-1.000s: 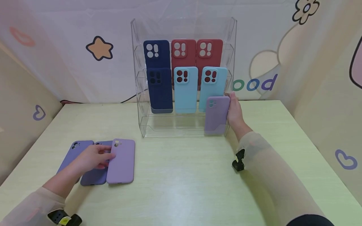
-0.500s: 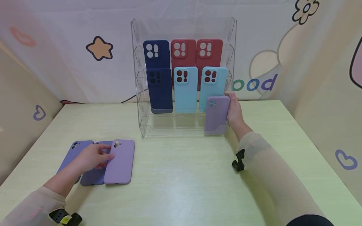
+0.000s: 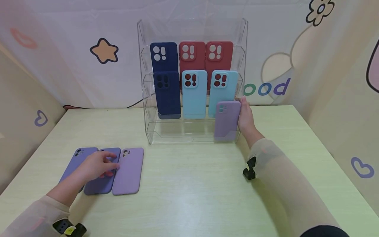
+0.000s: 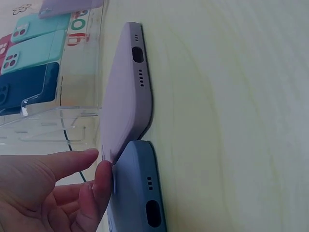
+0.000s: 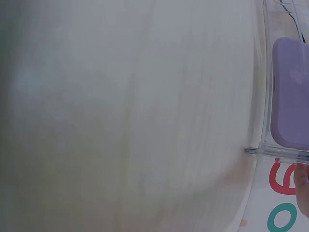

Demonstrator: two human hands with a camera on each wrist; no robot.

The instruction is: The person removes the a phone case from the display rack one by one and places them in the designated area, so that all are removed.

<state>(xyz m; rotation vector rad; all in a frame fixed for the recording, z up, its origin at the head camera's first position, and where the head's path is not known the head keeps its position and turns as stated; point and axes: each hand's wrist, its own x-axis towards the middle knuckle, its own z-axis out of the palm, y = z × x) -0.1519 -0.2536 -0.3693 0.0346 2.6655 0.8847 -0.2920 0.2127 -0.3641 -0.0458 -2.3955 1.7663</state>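
Three phone cases lie side by side on the table at the left: a lilac phone case (image 3: pixel 128 171), a blue-violet phone case (image 3: pixel 100 186) in the middle and another violet phone case (image 3: pixel 77 164), partly covered. My left hand (image 3: pixel 96 164) is over the middle case, fingers loosely bent, thumb at the lilac case's left edge; it grips nothing. My right hand (image 3: pixel 246 115) holds the right side of a clear display stand (image 3: pixel 192 140), its fingers partly hidden. Beside that hand, a lilac phone case (image 3: pixel 227 120) stands in the lowest tier; the right wrist view shows it inside the side wall.
Higher tiers hold two dark blue cases (image 3: pixel 167 95), two red cases (image 3: pixel 192 51) and two light blue cases (image 3: pixel 194 102). Behind the table (image 3: pixel 192 191) hangs a printed cloth (image 3: pixel 74 65). A thin black cable (image 3: pixel 136 103) runs along the table's back edge.
The lilac case at my left hand first shifted left over the middle case, then moved right and down flat beside it. My left hand has loosened from it. The right hand has not moved.
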